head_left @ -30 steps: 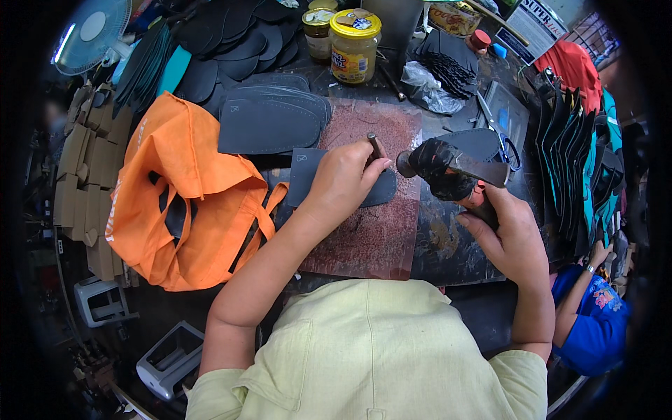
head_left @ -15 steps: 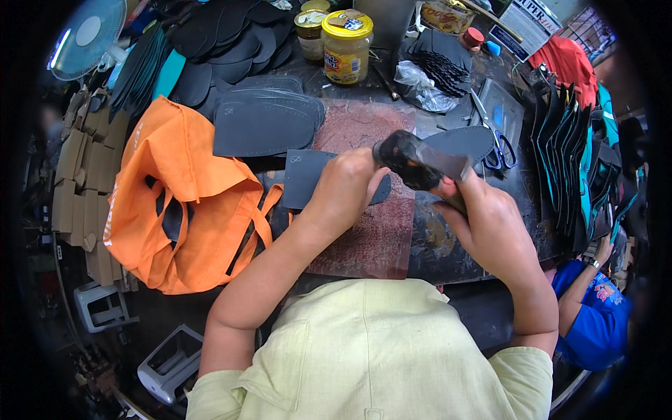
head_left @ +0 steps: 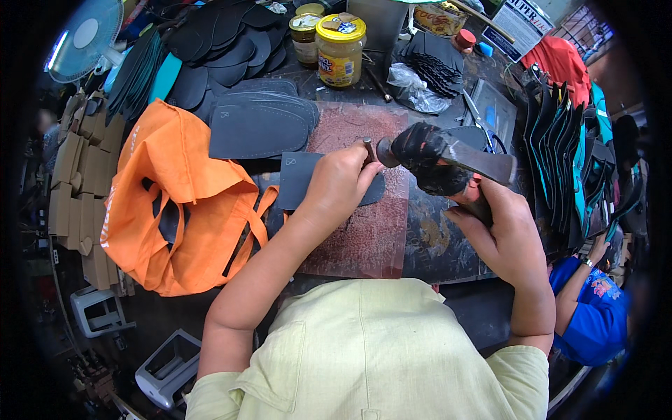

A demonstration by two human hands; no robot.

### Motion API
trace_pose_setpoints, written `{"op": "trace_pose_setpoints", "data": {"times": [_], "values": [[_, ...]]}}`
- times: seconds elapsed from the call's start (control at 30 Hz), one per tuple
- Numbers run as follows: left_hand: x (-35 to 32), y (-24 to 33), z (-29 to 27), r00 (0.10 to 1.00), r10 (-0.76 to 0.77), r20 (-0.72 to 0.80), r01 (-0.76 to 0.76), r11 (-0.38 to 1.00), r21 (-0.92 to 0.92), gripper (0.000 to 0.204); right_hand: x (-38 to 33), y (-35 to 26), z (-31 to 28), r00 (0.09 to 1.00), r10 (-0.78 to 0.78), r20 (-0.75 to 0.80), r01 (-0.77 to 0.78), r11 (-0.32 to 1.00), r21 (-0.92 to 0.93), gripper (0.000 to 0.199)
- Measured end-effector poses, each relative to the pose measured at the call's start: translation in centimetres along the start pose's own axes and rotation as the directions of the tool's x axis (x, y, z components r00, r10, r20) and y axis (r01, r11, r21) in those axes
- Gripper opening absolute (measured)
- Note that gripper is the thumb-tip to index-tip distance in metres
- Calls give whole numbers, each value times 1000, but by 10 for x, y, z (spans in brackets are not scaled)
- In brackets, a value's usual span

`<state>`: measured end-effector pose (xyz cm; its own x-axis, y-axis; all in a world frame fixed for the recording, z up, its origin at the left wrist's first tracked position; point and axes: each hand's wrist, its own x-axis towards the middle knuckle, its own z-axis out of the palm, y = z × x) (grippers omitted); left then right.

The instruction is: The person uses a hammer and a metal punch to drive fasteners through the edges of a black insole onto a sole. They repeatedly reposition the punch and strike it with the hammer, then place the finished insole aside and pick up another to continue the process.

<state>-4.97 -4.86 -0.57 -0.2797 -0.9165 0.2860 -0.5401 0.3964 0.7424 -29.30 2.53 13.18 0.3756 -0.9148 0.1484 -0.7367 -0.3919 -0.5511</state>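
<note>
My left hand is closed around a slim metal punch, whose top end sticks up above the fingers. Beneath that hand a dark sole-shaped piece lies on a worn reddish mat; the punch's lower tip is hidden. My right hand grips a hammer with black wrapping around part of its head. The hammer's round face is just right of the punch's top, with a small gap showing. A stack of similar dark pieces, marked with dotted outlines, lies beyond my left hand.
An orange cloth bag lies at the left. Lidded jars, a plastic bag and blue-handled scissors sit farther back. Stacked black and teal pieces stand at the right, near another person in a blue shirt.
The hammer and my right hand have moved right, away from my left hand, and the punch's top now shows. My left hand stays over the dark piece. The whole view has shifted slightly.
</note>
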Motion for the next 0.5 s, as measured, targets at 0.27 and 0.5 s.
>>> {"op": "trace_pose_setpoints", "data": {"times": [0.27,0.5], "values": [[-3,6,7,989,145,-40,-141,986,92,18,-1,15,27,951,-201,-236,229,969,94,46],[-7,5,7,999,43,-8,-44,999,-29,17,8,10,18,1000,-9,22,11,997,-79,55]]}}
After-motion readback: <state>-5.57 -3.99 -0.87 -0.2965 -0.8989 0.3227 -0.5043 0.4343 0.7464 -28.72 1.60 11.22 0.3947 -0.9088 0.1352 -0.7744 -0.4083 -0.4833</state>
